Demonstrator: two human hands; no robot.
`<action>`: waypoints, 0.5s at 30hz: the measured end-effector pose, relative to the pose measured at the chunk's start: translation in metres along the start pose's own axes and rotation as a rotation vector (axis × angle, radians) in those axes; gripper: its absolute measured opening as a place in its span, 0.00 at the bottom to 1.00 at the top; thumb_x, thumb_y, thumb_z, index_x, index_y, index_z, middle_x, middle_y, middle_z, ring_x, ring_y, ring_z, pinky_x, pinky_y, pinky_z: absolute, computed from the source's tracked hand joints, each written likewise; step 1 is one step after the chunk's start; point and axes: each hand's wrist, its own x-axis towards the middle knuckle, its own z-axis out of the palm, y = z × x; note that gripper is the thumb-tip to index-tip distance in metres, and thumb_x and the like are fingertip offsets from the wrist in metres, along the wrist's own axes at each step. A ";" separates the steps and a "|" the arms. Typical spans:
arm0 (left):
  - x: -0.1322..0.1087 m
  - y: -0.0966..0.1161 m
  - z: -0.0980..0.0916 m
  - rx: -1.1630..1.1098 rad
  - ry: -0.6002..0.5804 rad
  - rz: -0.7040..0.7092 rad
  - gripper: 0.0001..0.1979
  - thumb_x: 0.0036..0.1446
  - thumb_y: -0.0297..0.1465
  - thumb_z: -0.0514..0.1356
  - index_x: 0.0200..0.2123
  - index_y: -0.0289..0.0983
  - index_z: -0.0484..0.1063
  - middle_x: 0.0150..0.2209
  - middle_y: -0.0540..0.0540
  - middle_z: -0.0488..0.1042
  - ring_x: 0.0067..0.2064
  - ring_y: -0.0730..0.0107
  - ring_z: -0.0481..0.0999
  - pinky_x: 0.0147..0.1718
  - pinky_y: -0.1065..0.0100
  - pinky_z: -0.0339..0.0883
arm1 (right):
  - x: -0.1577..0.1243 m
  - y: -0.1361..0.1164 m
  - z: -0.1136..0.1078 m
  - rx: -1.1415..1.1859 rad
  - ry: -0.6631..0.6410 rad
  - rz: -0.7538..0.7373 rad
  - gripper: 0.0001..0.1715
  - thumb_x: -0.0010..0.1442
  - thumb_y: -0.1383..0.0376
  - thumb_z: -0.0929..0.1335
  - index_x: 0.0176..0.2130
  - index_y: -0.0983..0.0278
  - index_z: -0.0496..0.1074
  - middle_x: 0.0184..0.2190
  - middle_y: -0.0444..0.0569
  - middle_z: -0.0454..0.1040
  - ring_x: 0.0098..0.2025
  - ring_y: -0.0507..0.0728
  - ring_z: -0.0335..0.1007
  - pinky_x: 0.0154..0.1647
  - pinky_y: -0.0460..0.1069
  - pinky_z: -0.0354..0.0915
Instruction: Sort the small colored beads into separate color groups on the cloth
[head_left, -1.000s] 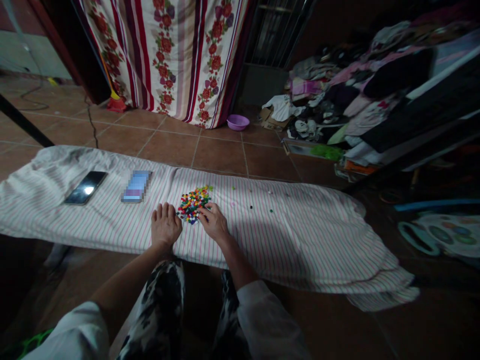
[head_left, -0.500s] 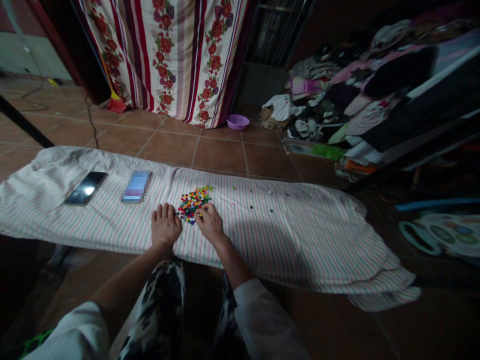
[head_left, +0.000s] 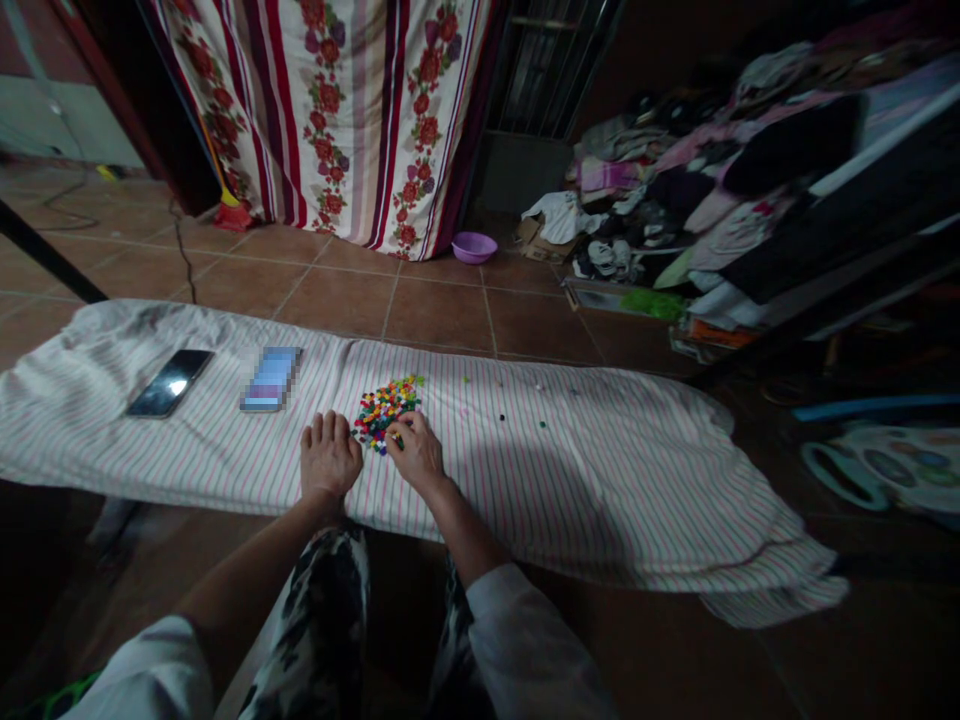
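Observation:
On the striped cloth (head_left: 540, 500) lies a loose pile of small beads or pellets (head_left: 380, 405) in red, yellow, green, orange and other colours. My left hand (head_left: 328, 460) rests flat, palm down, just left of the pile, fingers stretched out and holding nothing. At the pile's lower right edge is my right hand (head_left: 420, 455), its fingers bent down and drawn together among the pieces. Whatever sits between those fingertips is too small to make out. Right of the pile, several single pieces lie spaced apart, among them a black one (head_left: 502, 417) and a dark green one (head_left: 542, 424).
Two phones, one dark (head_left: 171, 384) and one with a lit screen (head_left: 271, 380), lie on the cloth to the left. Beyond, on the tiled floor, are a purple basin (head_left: 474, 247), a floral curtain (head_left: 326, 120) and a heap of clothes (head_left: 660, 190).
My right hand has shifted slightly left at the pile's lower edge, its fingers still bent. The left hand stays flat in the same place. The view has tilted a little.

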 end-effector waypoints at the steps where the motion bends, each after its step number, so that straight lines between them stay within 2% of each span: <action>1: 0.000 0.000 0.000 0.005 0.000 0.000 0.25 0.60 0.32 0.46 0.57 0.29 0.67 0.62 0.33 0.66 0.65 0.45 0.61 0.61 0.48 0.53 | 0.000 0.001 0.001 0.022 0.009 -0.004 0.06 0.62 0.64 0.67 0.37 0.59 0.77 0.45 0.49 0.72 0.44 0.54 0.70 0.44 0.46 0.66; 7: 0.000 -0.001 0.001 0.023 -0.005 0.007 0.25 0.61 0.33 0.46 0.57 0.29 0.67 0.62 0.33 0.66 0.65 0.45 0.61 0.61 0.48 0.54 | 0.002 0.009 0.002 0.158 0.051 -0.023 0.10 0.65 0.64 0.64 0.40 0.61 0.75 0.43 0.49 0.74 0.43 0.53 0.72 0.42 0.45 0.67; 11: -0.001 -0.002 0.004 0.023 0.007 0.006 0.25 0.61 0.33 0.46 0.57 0.29 0.66 0.61 0.33 0.67 0.65 0.45 0.61 0.61 0.48 0.53 | 0.002 0.016 0.002 0.177 0.055 0.041 0.11 0.66 0.64 0.62 0.44 0.60 0.73 0.40 0.47 0.77 0.41 0.54 0.73 0.45 0.47 0.67; 15: -0.001 -0.002 0.005 0.027 0.008 0.005 0.25 0.61 0.33 0.46 0.58 0.30 0.66 0.61 0.34 0.67 0.65 0.45 0.61 0.61 0.49 0.52 | 0.000 0.022 0.004 0.227 0.052 0.103 0.12 0.67 0.64 0.62 0.46 0.59 0.72 0.43 0.46 0.78 0.43 0.54 0.74 0.45 0.47 0.68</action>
